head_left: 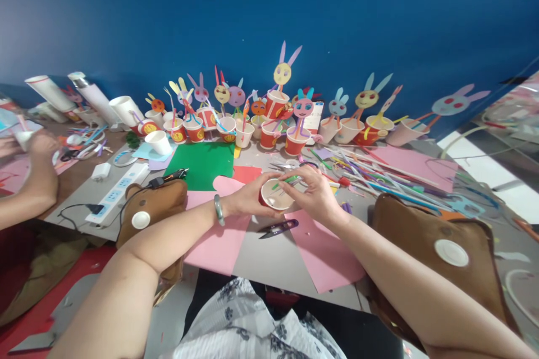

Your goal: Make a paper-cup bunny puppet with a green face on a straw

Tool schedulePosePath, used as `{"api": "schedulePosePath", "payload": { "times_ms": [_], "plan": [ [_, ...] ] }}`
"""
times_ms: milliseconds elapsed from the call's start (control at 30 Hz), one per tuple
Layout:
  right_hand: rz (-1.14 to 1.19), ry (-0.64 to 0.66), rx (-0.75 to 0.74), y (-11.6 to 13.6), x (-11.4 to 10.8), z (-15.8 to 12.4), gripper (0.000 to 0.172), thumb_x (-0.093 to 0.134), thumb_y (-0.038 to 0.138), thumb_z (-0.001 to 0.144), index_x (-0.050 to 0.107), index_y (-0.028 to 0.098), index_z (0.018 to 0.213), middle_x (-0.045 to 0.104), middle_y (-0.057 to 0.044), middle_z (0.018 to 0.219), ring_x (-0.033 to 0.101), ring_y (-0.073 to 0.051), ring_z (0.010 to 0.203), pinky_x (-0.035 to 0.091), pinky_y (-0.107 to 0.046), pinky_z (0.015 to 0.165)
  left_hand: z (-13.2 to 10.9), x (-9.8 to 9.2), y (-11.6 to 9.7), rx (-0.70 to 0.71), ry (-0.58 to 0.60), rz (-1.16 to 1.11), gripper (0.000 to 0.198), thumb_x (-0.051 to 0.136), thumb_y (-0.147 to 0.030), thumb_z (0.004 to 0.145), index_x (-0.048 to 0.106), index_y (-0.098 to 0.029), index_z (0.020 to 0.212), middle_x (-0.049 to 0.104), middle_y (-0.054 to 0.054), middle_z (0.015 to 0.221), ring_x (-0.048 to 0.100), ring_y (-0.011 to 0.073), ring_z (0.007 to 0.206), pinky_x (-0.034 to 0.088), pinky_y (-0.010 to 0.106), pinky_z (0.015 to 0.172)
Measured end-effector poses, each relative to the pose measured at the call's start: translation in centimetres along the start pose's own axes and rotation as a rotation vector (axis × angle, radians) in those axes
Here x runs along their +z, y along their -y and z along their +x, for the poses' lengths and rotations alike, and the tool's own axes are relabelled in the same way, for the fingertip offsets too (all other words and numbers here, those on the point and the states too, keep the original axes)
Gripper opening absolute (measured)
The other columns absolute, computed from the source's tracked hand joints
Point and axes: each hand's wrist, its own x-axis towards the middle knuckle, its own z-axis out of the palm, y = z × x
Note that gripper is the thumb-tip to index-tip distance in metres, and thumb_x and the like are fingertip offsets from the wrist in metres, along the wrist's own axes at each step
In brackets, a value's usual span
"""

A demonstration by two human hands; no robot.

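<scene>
My left hand [249, 196] is wrapped around a red paper cup [275, 202], its white inside facing up toward me. Over the cup's mouth, my right hand [314, 193] pinches a thin green strip [290, 179] whose end reaches into the cup. What the strip touches inside is too small to make out. Just below the cup lies a pair of dark thread snips [278, 229] on the table. Behind my right hand are scissors [290, 166], partly covered. Pink paper sheets [324, 258] lie under both forearms.
Paper cups with rabbit-faced figures [295, 140] line the wall. Colored pipe cleaners [362, 174] are heaped at right. A green sheet [202, 162], power strip [120, 190] and brown cushions [421, 252] surround me. At far left, another person's hand [42, 146] holds a cup.
</scene>
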Motion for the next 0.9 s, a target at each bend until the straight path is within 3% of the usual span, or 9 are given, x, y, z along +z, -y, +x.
{"api": "schedulePosePath", "payload": {
  "times_ms": [133,267,567,900],
  "plan": [
    [-0.008,-0.014,0.026,0.1,0.0,-0.1,0.010,0.068,0.032,0.083,0.074,0.025,0.087,0.072,-0.003,0.083,0.064,-0.023,0.083,0.044,-0.043,0.089,0.2,0.2,0.6,-0.072,0.018,-0.144,0.072,0.090,-0.031,0.062,0.054,-0.019,0.123,0.064,0.008,0.112,0.064,0.0249,0.104,0.051,0.042,0.093],
    [-0.017,-0.041,0.057,0.3,0.1,-0.2,0.007,0.068,0.029,0.078,0.073,0.025,0.082,0.071,-0.002,0.081,0.064,-0.022,0.080,0.046,-0.041,0.087,0.2,0.6,0.7,-0.140,-0.026,-0.265,0.068,0.093,-0.026,0.057,0.056,-0.018,0.113,0.065,0.005,0.104,0.065,0.0194,0.094,0.051,0.036,0.087],
    [-0.084,-0.203,0.083,0.6,0.3,-0.7,0.003,0.066,0.026,0.070,0.064,0.025,0.071,0.067,-0.001,0.073,0.060,-0.024,0.082,0.048,-0.041,0.084,0.0,1.1,-0.4,-0.173,-0.123,-0.312,0.067,0.092,-0.025,0.056,0.055,-0.018,0.112,0.065,0.007,0.111,0.066,0.0232,0.101,0.053,0.041,0.091],
    [-0.084,-0.232,0.095,0.8,0.5,-0.9,0.007,0.065,0.027,0.074,0.059,0.026,0.071,0.067,-0.001,0.073,0.059,-0.025,0.085,0.046,-0.042,0.086,-0.1,1.7,-0.1,-0.146,-0.145,-0.260,0.067,0.092,-0.024,0.057,0.054,-0.018,0.111,0.064,0.007,0.109,0.066,0.0226,0.099,0.054,0.041,0.088]
  ]
}}
